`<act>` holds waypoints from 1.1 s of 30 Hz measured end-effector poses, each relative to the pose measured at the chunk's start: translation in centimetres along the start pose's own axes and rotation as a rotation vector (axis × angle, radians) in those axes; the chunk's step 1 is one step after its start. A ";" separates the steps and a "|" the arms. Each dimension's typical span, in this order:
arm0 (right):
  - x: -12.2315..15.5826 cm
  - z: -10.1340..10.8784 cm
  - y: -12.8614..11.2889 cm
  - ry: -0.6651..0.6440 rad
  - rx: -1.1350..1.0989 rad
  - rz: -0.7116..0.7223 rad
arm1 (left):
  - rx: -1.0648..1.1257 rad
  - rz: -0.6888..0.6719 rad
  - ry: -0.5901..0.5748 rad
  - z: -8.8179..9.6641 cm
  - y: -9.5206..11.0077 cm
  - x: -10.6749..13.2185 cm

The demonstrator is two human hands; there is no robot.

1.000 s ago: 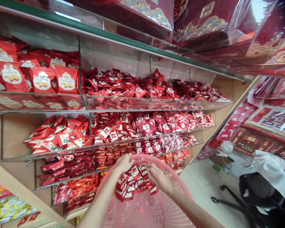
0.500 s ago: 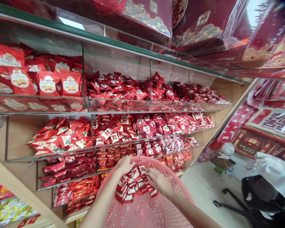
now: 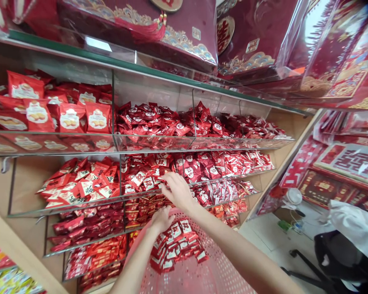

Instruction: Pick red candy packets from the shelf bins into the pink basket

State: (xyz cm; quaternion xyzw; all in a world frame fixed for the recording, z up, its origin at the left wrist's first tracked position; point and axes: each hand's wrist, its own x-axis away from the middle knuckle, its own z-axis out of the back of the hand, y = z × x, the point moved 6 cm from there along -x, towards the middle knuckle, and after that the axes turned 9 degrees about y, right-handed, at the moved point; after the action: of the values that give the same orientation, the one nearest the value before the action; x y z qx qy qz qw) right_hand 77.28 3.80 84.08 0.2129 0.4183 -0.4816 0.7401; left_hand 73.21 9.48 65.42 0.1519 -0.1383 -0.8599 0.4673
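My left hand (image 3: 162, 220) is closed over the far rim of a pink perforated plastic basket (image 3: 223, 271), which is tilted toward me. A heap of small red-and-white wrapped snack packets (image 3: 176, 247) lies inside it against the far wall. My right hand (image 3: 178, 191) is above and beyond the basket, at the front lip of a clear shelf compartment holding similar red packets with white labels (image 3: 139, 178). Its fingers are stretched forward and slightly bent, and I see nothing in them. The fingertips partly overlap the packets, so contact is unclear.
Tiered clear compartments hold red packets; larger biscuit packets (image 3: 72, 118) fill the upper left. Above runs a glass shelf edge (image 3: 159, 72) carrying dark red gift bags (image 3: 184, 20). A black wheeled chair (image 3: 334, 249) with white cloth stands right, near stacked red decorations (image 3: 325, 183).
My right hand has risen out of the basket and moved forward to the shelf compartment. My left hand stays on the rim. The view has tipped slightly upward.
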 end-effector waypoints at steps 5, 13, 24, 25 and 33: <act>-4.8 -3.9 -1.6 -0.126 0.144 0.004 | 0.048 -0.010 0.007 0.3 0.1 0.2; -4.8 -5.3 0.8 -0.126 0.072 -0.182 | 0.015 -0.024 0.027 0.6 0.2 0.4; -2.7 -4.9 3.4 -0.037 -0.137 -0.405 | -0.006 -0.014 0.025 0.3 0.2 0.4; -2.8 -5.1 3.1 -0.050 -0.105 -0.397 | 0.000 -0.019 0.029 0.3 0.2 0.4; -2.5 -5.2 1.9 -0.066 -0.070 -0.321 | 0.015 -0.016 0.035 0.5 0.2 0.3</act>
State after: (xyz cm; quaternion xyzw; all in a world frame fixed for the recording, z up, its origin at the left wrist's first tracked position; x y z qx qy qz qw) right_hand 76.30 9.74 83.06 0.1015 0.4392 -0.5856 0.6737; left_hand 72.99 9.16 65.88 0.1715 -0.1352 -0.8597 0.4618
